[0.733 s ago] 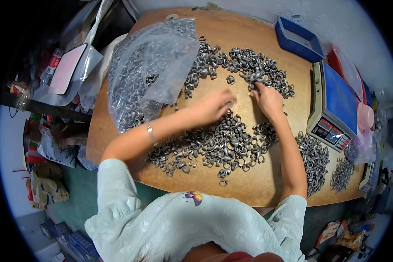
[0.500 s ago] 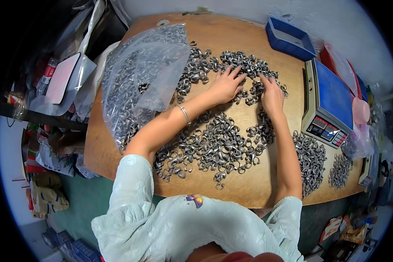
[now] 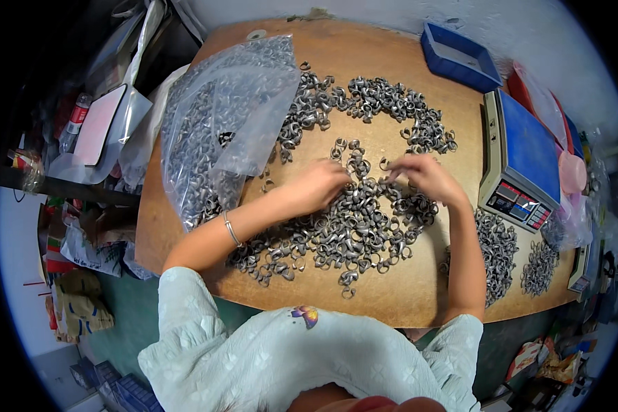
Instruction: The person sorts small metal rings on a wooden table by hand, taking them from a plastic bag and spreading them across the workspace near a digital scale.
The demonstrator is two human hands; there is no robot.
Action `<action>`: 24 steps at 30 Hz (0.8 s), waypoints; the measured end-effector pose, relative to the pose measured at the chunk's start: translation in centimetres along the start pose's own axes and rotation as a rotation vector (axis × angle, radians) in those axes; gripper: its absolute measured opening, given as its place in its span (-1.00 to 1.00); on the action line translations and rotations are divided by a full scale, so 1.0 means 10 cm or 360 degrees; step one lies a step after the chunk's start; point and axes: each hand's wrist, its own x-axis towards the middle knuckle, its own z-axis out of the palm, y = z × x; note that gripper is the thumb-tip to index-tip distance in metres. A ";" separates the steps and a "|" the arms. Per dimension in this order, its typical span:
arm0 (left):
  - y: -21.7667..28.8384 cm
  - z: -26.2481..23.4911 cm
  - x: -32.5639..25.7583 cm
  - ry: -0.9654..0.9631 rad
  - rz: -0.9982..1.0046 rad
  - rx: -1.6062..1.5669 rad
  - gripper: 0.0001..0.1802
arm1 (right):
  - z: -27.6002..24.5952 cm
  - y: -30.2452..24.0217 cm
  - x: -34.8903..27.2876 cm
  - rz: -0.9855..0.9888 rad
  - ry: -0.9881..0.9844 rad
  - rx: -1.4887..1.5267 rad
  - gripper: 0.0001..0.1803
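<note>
A heap of dark grey metal rings (image 3: 350, 230) lies on the tabletop in front of me. My left hand (image 3: 323, 184) rests at the heap's upper left edge, fingers curled in and pressed together; what they hold, if anything, is hidden. On the heap's upper right side is my right hand (image 3: 426, 176), its bent fingers apart and pointing left, with one loose ring (image 3: 384, 164) at the fingertips. Farther back, an arc of more rings (image 3: 384, 97) is untouched by either hand. A large clear plastic bag (image 3: 233, 117) full of rings lies left of them.
A scale (image 3: 522, 158) with a blue top stands at the right, a blue plastic tray (image 3: 461, 58) behind it. Two ring piles, a larger one (image 3: 494, 254) and a smaller one (image 3: 539, 266), lie near the right front edge of the wooden table (image 3: 384, 305).
Both hands have drawn back toward me from the far arc to the near heap. Some rings now lie between arc and heap, and the arc's near right part has thinned.
</note>
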 end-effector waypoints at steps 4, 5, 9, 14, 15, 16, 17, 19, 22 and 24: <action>-0.10 -0.06 0.27 0.0663 -0.0091 -0.0058 -0.62 | -0.29 0.47 0.26 -0.0072 0.1265 -0.1176 -0.57; -0.22 0.03 0.36 0.0706 -0.0130 -0.0027 -0.58 | -0.30 0.48 0.27 0.0072 0.1454 -0.1513 -0.56; -0.32 0.23 0.53 0.0407 0.0007 0.0129 -0.59 | -0.04 0.40 0.25 0.0320 0.0996 -0.1531 -0.46; -0.25 0.13 0.47 0.0398 -0.0303 -0.0125 -0.81 | 0.51 0.13 -0.10 -0.0127 0.0631 -0.1389 -0.47; -0.28 0.15 0.44 0.0478 -0.0344 -0.0224 -0.82 | 0.56 0.13 -0.15 -0.0266 0.0553 -0.1307 -0.44; -0.33 0.17 0.41 0.0557 -0.0386 -0.0324 -0.84 | 0.60 0.10 -0.18 -0.0405 0.0473 -0.1225 -0.41; -0.45 0.19 0.39 0.0686 -0.0344 -0.0390 -0.85 | 0.60 0.04 -0.26 -0.0175 0.0318 -0.1225 -0.44; -0.57 0.13 0.36 0.0793 -0.0501 -0.0608 -0.83 | 0.48 0.18 -0.31 -0.0363 0.0288 -0.1103 -0.47; -0.69 0.04 0.33 0.0858 -0.0803 -0.1470 -0.79 | 0.20 0.20 -0.28 -0.0232 0.0077 -0.0582 -0.60; -0.58 -0.11 0.29 0.0831 -0.0978 -0.2020 -0.77 | 0.07 0.06 -0.24 0.0112 0.0002 -0.0648 -0.67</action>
